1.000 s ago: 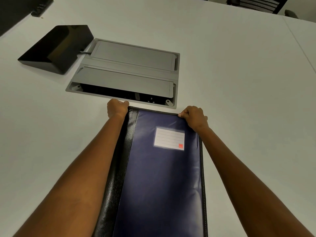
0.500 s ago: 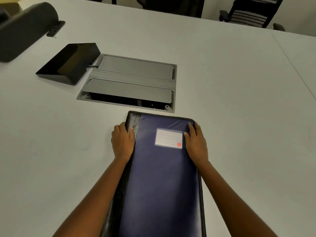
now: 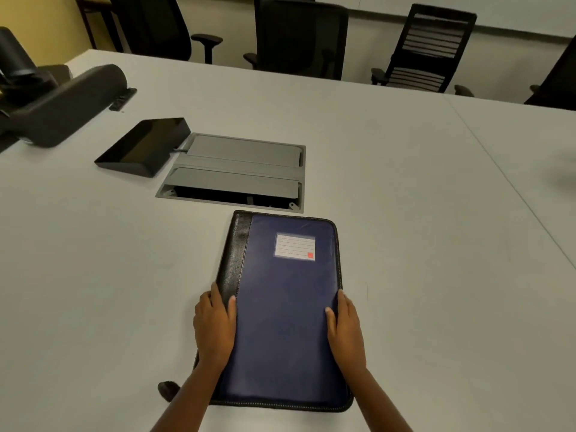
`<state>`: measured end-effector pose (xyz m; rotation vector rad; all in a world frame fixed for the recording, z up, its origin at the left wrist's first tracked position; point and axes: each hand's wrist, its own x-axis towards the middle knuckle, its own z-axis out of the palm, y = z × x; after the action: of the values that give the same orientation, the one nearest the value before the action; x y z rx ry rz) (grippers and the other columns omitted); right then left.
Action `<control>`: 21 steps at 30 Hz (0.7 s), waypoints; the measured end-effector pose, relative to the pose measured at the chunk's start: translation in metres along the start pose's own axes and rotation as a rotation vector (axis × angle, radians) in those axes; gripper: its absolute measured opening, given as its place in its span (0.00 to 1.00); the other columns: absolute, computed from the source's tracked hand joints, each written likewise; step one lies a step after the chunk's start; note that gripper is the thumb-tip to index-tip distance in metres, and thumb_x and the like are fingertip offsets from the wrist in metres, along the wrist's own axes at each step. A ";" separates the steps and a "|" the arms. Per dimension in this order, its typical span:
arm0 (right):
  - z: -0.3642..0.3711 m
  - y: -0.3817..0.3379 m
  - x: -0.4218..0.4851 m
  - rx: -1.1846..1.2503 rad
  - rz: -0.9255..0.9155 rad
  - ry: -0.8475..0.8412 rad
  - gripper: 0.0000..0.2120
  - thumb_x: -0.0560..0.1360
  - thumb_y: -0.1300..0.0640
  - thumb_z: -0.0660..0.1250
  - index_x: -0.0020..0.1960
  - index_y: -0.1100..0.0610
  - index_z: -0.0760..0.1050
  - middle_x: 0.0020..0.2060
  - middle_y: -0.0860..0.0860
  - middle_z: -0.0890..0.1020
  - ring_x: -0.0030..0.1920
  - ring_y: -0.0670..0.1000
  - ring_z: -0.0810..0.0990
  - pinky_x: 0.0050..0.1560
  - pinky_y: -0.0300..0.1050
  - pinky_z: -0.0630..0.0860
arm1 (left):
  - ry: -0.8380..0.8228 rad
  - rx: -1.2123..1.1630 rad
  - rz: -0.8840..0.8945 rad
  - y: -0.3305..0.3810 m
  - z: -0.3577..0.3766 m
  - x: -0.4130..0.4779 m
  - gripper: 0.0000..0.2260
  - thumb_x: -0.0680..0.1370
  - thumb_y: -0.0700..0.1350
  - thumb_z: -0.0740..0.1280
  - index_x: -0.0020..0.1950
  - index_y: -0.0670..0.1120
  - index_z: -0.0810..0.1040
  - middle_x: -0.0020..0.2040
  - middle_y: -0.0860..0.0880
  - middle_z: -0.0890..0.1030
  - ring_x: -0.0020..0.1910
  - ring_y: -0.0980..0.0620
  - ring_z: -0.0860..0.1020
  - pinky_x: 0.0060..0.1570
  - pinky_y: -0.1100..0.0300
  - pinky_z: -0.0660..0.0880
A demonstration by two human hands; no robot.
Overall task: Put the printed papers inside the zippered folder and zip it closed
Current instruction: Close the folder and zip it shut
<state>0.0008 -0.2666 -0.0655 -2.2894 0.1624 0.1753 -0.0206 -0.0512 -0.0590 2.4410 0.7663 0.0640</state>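
The zippered folder [image 3: 286, 310] lies flat and closed on the white counter [image 3: 420, 244], its blue cover up and its black spine strip on the left side, with a small lined label [image 3: 295, 246] near the far end. The left hand [image 3: 215, 325] rests on the left edge, over the black strip, and the right hand [image 3: 346, 328] rests on the right edge; both are at the near half of the folder. The fingers of both hands are stretched out almost flat and pressed on the cover, not curled around anything, so they hold nothing in a grip. No printed papers can be seen outside the folder. Just beyond the far end of the folder a grey cable box [image 3: 237, 173] is set into the counter, and a black wedge-shaped device [image 3: 143, 146] stands beside it on the left. Black office chairs [image 3: 299, 35] stand behind the far edge of the counter
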 end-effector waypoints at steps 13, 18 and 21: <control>0.010 -0.007 -0.042 0.165 0.346 0.268 0.17 0.75 0.57 0.64 0.62 0.63 0.71 0.57 0.60 0.78 0.56 0.61 0.76 0.59 0.56 0.73 | 0.016 -0.187 -0.132 -0.019 -0.008 -0.025 0.19 0.78 0.46 0.63 0.64 0.35 0.71 0.58 0.35 0.74 0.59 0.38 0.72 0.58 0.47 0.71; 0.010 -0.016 -0.022 0.333 0.476 0.239 0.18 0.73 0.53 0.68 0.59 0.63 0.74 0.55 0.60 0.80 0.54 0.62 0.78 0.61 0.60 0.72 | 0.048 -0.298 -0.171 -0.022 -0.012 -0.012 0.17 0.77 0.45 0.65 0.61 0.35 0.74 0.54 0.35 0.76 0.57 0.37 0.72 0.57 0.46 0.71; 0.019 -0.022 -0.019 0.381 0.469 0.282 0.17 0.73 0.54 0.68 0.58 0.63 0.75 0.53 0.61 0.81 0.52 0.62 0.78 0.59 0.61 0.73 | 0.070 -0.336 -0.159 -0.025 -0.015 0.000 0.17 0.76 0.44 0.66 0.61 0.35 0.75 0.53 0.35 0.76 0.56 0.37 0.73 0.56 0.46 0.72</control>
<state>-0.0157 -0.2367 -0.0583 -1.8544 0.8104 0.0524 -0.0369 -0.0266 -0.0597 2.0637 0.9000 0.2015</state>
